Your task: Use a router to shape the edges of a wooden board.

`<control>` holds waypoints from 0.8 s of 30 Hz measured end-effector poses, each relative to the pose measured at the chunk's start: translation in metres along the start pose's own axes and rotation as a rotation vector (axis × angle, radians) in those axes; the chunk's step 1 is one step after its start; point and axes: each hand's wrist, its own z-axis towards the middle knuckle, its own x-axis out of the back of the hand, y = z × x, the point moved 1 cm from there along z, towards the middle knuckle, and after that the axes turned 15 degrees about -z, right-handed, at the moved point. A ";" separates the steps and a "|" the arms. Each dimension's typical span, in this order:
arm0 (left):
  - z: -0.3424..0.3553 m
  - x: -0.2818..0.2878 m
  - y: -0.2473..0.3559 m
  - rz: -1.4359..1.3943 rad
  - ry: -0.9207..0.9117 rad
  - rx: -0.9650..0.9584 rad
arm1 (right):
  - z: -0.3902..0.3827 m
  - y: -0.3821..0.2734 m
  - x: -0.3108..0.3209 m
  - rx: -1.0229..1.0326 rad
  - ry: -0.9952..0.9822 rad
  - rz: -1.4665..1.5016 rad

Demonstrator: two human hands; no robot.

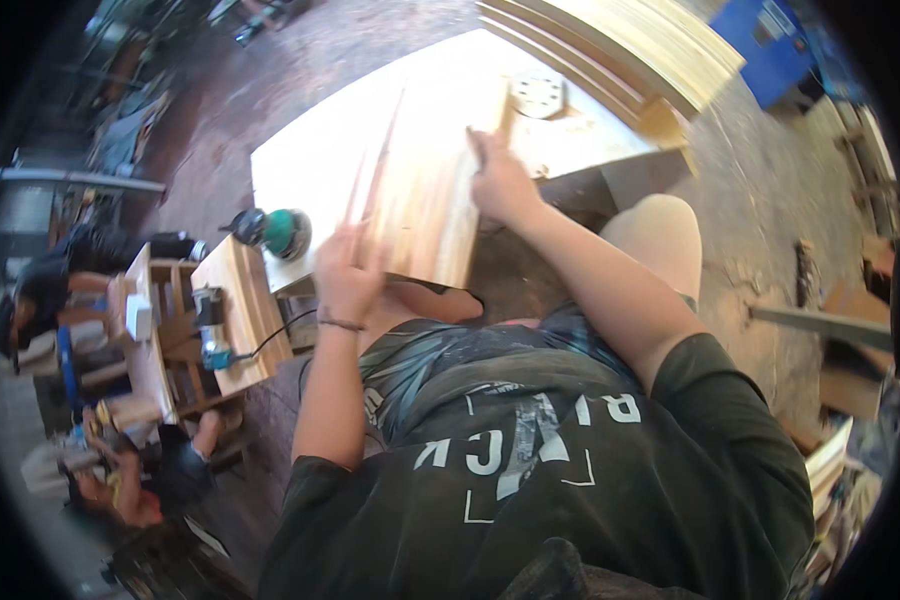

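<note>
A pale wooden panel made of glued strips lies on the white tabletop, its near end jutting past the table's edge. My right hand grips its right long edge, with the fingertips partly hidden. By the near left corner of the panel is my left hand, smeared by motion, so I cannot tell whether it touches the wood. Left of that hand, a green and black sander sits at the table's edge. Beyond the panel on the right lies a round sanding disc with holes.
Long boards are stacked at the far right of the table, near a blue container. To my left, a corded power tool rests on a wooden top. Two people work farther left. My bare knee is beside the table.
</note>
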 end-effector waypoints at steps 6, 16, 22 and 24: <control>0.011 -0.024 -0.052 -0.078 -0.041 0.417 | -0.008 -0.023 0.028 -0.064 -0.120 -0.097; -0.014 -0.016 0.028 0.010 -0.120 0.340 | 0.049 -0.013 0.056 -0.050 -0.025 -0.127; 0.085 -0.064 0.006 0.150 -0.441 0.175 | 0.010 -0.031 0.036 -0.059 -0.198 -0.377; 0.119 -0.075 -0.003 0.135 -0.436 0.170 | -0.003 -0.031 0.022 -0.032 -0.245 -0.458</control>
